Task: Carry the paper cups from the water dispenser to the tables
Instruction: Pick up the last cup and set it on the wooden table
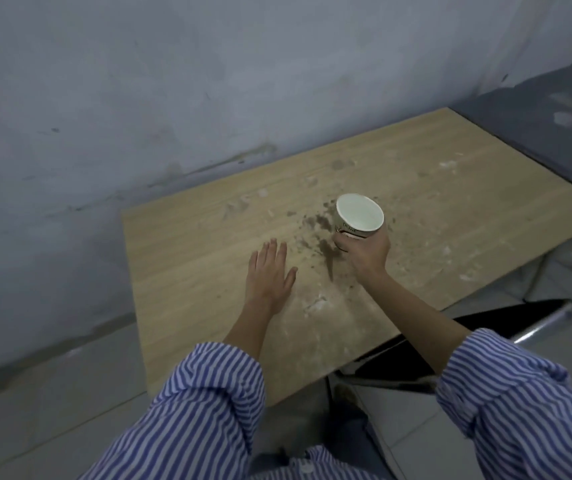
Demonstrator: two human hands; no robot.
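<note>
A white paper cup (360,215) with printed sides stands upright over the middle of a light wooden table (208,244). My right hand (367,252) is wrapped around the cup's lower part from the near side. Whether the cup's base touches the tabletop is hidden by my fingers. My left hand (270,271) hovers flat, palm down and fingers spread, just left of the cup and holds nothing. Both forearms come out of rolled blue-striped sleeves.
Dark stains (315,230) and pale smears mark the tabletop around the cup. A grey wall (173,98) runs along the table's far edge. A black chair with a chrome frame (485,327) sits at the near right, beside a tiled floor.
</note>
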